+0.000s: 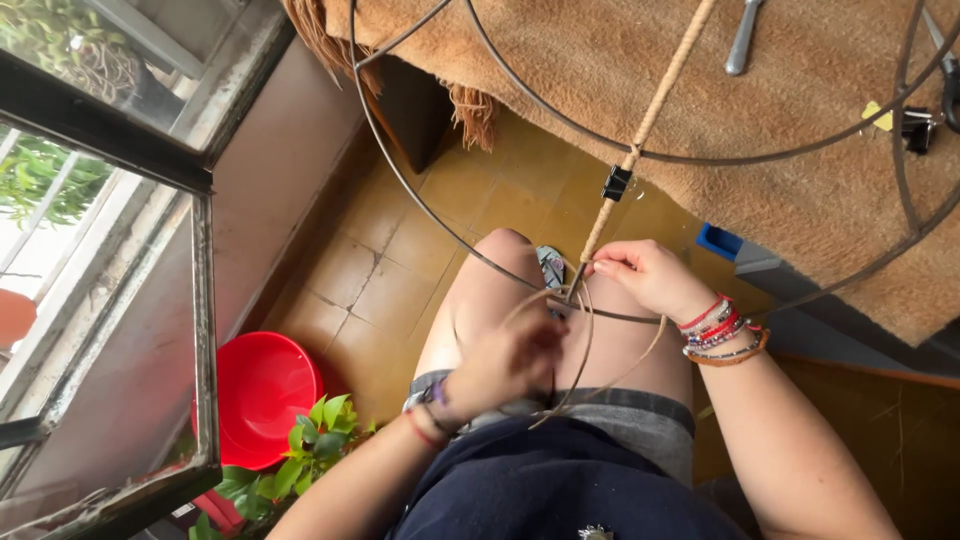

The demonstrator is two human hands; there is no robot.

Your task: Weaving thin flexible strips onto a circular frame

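- The person sits with bare knees over a tiled floor (400,270); a round metal wire frame (420,200) leans from the lap up onto a table draped in a tan cloth (800,100).
- One spoke (650,115) of the frame is wrapped in pale cane from the top edge of the view down to near the lower rim; a black binder clip (616,183) grips it partway along.
- The right hand (650,278) pinches the low end of the wrapped spoke between thumb and fingertips, just where it meets the rim; its wrist carries a stack of beaded bracelets (722,330).
- The left hand (510,362) is blurred, below the rim and over the thigh; its fingers look curled about the loose cane strand (580,345), though the grip itself cannot be told for certain.
- That strand loops in thin curves between the two hands and trails over the grey shorts (630,415).
- A red bowl (262,395) sits on the floor to the left, just beside a green leafy plant (315,450); an open window frame (200,300) stands further left.
- On the cloth lie a metal tool (742,38) and a second black clip (915,128), well apart from the hands.
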